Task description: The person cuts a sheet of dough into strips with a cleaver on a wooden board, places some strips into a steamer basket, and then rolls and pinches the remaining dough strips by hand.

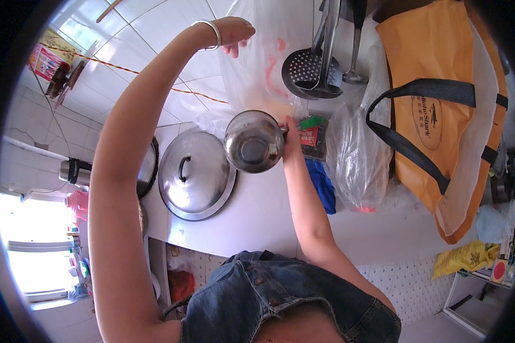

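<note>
My right hand [288, 136] is closed around the handle of a round stainless-steel pot or mug [254, 141], seen from above, with a small patch on its inner wall. The vessel is near the edge of a large metal lid [197, 176] with a black handle. My left hand [237, 35], its wrist wearing a silver-coloured bangle, is raised beside a hanging clear plastic bag [266, 60] with red print. Its fingers look curled; whether they pinch the bag or anything else cannot be told.
A perforated skimmer [300, 68] and a metal ladle [326, 85] hang at the upper middle. An orange bag [420, 55] with black straps stands on the right, beside a clear plastic bag [358, 158]. Blue cloth or packaging [322, 184] lies by my right forearm. A twisted cord [111, 65] crosses the tiles.
</note>
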Tool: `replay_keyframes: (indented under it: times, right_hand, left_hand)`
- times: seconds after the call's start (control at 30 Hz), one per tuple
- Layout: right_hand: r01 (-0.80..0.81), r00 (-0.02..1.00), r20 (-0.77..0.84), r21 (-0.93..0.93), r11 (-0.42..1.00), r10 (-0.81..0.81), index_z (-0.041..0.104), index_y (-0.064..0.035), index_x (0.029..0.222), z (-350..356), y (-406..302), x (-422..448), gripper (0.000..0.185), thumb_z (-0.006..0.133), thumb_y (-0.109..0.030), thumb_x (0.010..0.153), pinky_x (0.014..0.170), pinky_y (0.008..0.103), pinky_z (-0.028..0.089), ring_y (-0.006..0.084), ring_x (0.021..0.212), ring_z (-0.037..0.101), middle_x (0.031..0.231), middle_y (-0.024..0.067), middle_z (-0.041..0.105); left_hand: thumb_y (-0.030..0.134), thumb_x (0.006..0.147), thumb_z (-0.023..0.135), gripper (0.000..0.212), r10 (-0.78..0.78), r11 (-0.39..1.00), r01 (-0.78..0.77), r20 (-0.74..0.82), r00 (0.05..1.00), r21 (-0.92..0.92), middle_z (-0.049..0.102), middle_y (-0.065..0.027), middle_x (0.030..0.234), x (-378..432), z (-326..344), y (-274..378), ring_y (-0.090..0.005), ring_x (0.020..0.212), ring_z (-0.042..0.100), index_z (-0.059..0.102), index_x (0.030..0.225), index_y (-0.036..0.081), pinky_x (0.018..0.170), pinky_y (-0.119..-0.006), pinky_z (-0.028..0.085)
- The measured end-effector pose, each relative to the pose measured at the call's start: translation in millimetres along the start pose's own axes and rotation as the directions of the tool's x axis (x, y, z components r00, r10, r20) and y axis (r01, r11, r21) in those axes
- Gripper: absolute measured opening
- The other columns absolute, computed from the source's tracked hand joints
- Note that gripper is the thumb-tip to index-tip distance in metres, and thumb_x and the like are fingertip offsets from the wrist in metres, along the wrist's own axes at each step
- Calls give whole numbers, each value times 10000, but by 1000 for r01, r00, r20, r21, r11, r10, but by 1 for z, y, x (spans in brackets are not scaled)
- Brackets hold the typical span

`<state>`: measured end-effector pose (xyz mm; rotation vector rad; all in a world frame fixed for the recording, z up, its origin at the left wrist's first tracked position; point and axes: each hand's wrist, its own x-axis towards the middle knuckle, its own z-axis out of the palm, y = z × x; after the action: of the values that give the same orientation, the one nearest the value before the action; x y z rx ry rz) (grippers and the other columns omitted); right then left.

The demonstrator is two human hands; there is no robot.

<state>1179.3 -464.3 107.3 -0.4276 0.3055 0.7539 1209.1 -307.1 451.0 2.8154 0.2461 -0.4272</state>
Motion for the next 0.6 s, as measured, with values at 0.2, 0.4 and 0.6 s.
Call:
replay_keyframes:
  times: [0.2, 0.4, 0.6]
  right_hand:
    - [31, 994, 100, 48, 998, -35, 631, -33, 904, -22, 18, 11, 303, 524, -316, 886, 719, 368, 519, 237, 767, 629, 835, 99, 662]
    - [72, 972, 210, 146, 987, -102, 567, -57, 1123, 19, 29, -27, 341, 525, -303, 890, 802, 366, 501, 220, 909, 609, 1028, 81, 634]
    - [2, 968, 248, 129, 992, -35, 564, -70, 1126, 40, 27, -44, 347, 524, -324, 893, 797, 355, 503, 205, 911, 608, 1041, 69, 628]
  left_hand:
    - [100, 818, 624, 243, 47, 848, -27, -24, 999, 530, 622, -187, 930, 13, 6, 1, -292, 785, 653, 461, 957, -13, 704, -379, 510]
    - [-39, 760, 591, 298, -8, 851, 33, -51, 999, 525, 632, -178, 853, 9, 17, 2, -301, 737, 682, 441, 1012, 11, 611, -379, 512]
    - [-29, 786, 550, 234, -144, 954, 140, -4, 990, 266, 629, -146, 829, 8, 13, 16, -263, 679, 690, 460, 998, 14, 561, -352, 511]
